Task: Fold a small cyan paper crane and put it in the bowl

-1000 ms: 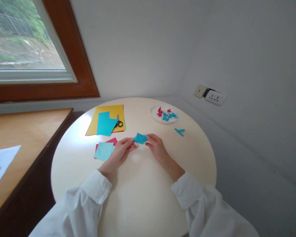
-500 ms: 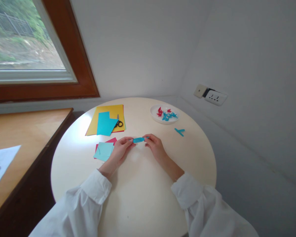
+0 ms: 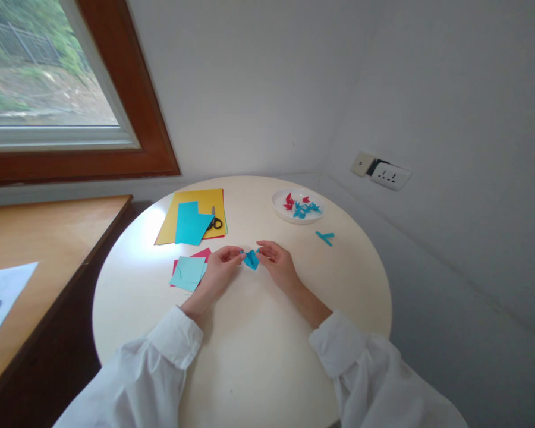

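A small folded piece of blue paper is held between both hands over the middle of the round table. It has a point facing me and two raised corners. My left hand pinches its left corner between thumb and fingers. At the right corner, my right hand grips with the thumb and a finger, its index finger lifted slightly. Left of my left hand lie square sheets of pale blue paper over red paper.
A white plate at the back right holds small red and blue folded paper shapes. Blue paper strips lie before it. At the back left, scissors and blue sheets rest on yellow paper. A wooden desk stands at left.
The blue paper has gone from a flat, wide strip to a folded shape pointing toward me. My hands have come slightly closer together.
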### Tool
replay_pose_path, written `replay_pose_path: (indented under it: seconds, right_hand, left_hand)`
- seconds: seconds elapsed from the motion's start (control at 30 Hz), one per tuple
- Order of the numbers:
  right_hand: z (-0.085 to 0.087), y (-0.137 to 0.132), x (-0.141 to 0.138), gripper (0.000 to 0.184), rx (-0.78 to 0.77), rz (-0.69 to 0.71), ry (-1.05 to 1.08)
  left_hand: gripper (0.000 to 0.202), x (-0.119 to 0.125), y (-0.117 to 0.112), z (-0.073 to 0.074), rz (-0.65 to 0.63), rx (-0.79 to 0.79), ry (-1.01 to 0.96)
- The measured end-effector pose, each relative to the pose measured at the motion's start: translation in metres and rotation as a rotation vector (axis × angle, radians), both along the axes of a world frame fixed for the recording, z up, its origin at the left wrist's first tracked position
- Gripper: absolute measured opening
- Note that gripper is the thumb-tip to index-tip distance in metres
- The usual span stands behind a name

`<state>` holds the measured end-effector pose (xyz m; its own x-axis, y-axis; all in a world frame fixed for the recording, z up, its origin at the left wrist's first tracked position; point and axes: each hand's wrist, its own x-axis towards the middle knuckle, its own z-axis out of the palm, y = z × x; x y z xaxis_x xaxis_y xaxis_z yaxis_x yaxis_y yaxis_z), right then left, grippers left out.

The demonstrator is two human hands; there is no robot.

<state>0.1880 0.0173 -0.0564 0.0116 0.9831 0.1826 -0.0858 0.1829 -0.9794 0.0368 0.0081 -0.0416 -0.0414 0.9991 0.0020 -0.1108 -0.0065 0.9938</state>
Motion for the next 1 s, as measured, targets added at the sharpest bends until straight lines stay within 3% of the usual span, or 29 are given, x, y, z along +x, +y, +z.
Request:
replay_pose_path:
  seconds: [0.37,0.67,1.0]
  right_hand:
    - [0.0087,-0.0071,-0.0001,0.015,0.111,-0.068,-0.208]
    - [0.0088,-0.0094,-0.0032,0.02,0.063,0.049,-0.083]
    - [0.0081,-0.0086,-0.0025,0.021,0.081,0.06,-0.133]
  left_hand:
    - [0.023,-0.0007,0.0031,-0.0092,-0.031,0.108,0.072]
    - [0.022,0.003,0.0007,-0.0083,-0.064,0.106,0.067]
    - [0.021,0.0026,0.0027,-0.0115,-0.096,0.117,0.12]
